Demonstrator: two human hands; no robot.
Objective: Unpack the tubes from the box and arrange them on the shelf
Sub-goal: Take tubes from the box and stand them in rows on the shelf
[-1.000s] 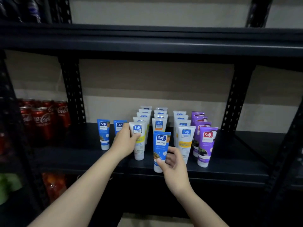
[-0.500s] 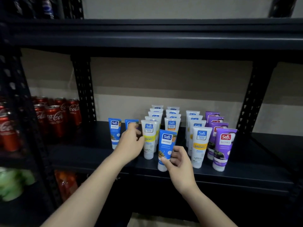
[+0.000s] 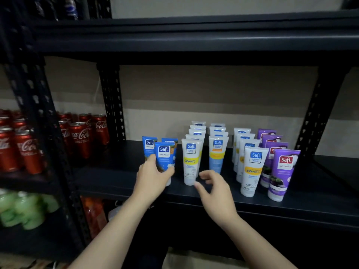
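A blue Safi tube (image 3: pixel 165 158) stands cap-down near the front of the black shelf (image 3: pixel 120 181), and my left hand (image 3: pixel 152 176) grips its lower half. Two more blue tubes (image 3: pixel 149 145) stand just behind it. My right hand (image 3: pixel 213 188) hovers beside the front white tube (image 3: pixel 190 162), its fingers loosely curled and holding nothing. White tubes stand in rows (image 3: pixel 217 152) toward the back, with another white row (image 3: pixel 252 169) and a purple row (image 3: pixel 281 173) to the right. No box is in view.
Red cola cans (image 3: pixel 79 136) fill the neighbouring bay on the left, behind a perforated black upright (image 3: pixel 112 101). Green bottles (image 3: pixel 23 208) sit on the shelf below them. Another upright (image 3: pixel 318 111) stands at the right, and a shelf board (image 3: pixel 194 35) hangs overhead.
The blue tube passed from my right hand to my left hand and moved left, in front of the other blue tubes. My right hand let go and drew back slightly.
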